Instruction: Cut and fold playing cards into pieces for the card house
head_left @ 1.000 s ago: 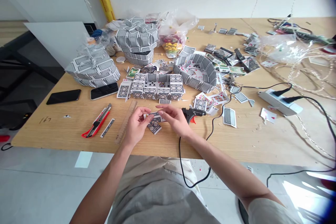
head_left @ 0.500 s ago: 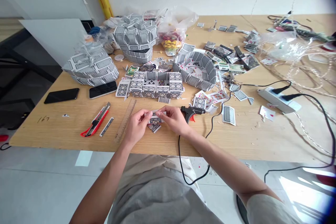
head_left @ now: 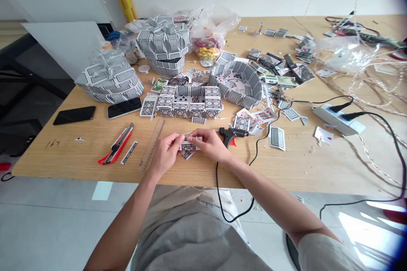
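Between my two hands, near the table's front edge, is a small patterned playing card piece [head_left: 190, 146]. My left hand [head_left: 166, 151] pinches its left side with thumb and fingertips. On its right side my right hand [head_left: 209, 143] grips it the same way, and the fingers partly hide it. Another patterned card piece [head_left: 187, 155] lies on the table just below. A black glue gun [head_left: 229, 135] with an orange trigger rests beside my right hand. Beyond my hands stands a rectangular box made of playing cards [head_left: 181, 111], and left of my left hand lies a clear ruler [head_left: 151, 144].
A red utility knife [head_left: 117, 148] and two phones [head_left: 74, 115] lie at left. Card-built baskets [head_left: 111, 77] and an open card tray [head_left: 251, 100] stand behind. A power strip [head_left: 338, 119] with black cords sits at right, among loose cards and scraps.
My hands stay almost in place, still pinching the card piece. The piece's patterned face shows slightly more between my fingers; the view has shifted a little.
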`<state>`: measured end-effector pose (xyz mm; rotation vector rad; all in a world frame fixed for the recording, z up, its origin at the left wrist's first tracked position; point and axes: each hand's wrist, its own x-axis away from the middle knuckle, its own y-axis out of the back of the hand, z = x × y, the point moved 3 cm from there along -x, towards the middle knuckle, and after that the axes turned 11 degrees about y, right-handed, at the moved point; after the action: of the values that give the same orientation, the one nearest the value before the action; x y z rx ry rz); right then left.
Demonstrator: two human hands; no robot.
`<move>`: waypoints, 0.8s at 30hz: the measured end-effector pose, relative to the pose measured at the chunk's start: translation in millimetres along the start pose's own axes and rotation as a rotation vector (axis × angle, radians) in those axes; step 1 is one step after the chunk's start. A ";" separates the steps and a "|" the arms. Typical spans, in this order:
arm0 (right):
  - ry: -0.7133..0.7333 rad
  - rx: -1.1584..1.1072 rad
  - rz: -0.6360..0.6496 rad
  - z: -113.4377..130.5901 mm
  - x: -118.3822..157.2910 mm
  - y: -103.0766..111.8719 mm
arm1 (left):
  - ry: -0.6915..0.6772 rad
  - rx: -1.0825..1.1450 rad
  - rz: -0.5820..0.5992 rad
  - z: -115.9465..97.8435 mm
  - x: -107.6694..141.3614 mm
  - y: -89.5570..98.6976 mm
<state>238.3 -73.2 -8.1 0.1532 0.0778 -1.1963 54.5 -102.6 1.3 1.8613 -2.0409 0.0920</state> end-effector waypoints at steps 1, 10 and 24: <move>0.006 0.001 0.009 0.5 0.1 -0.2 | -0.006 -0.013 0.007 -0.3 0.9 -0.7; -0.065 -0.096 0.006 1.5 3.4 -2.7 | -0.039 -0.027 -0.006 -2.8 4.1 -3.0; -0.094 -0.193 -0.057 5.2 2.3 -4.0 | -0.083 -0.086 -0.046 0.1 3.5 9.5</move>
<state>235.3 -77.6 -3.6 -0.0750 0.1148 -1.2437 45.0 -104.8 4.3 1.8873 -2.0211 -0.0848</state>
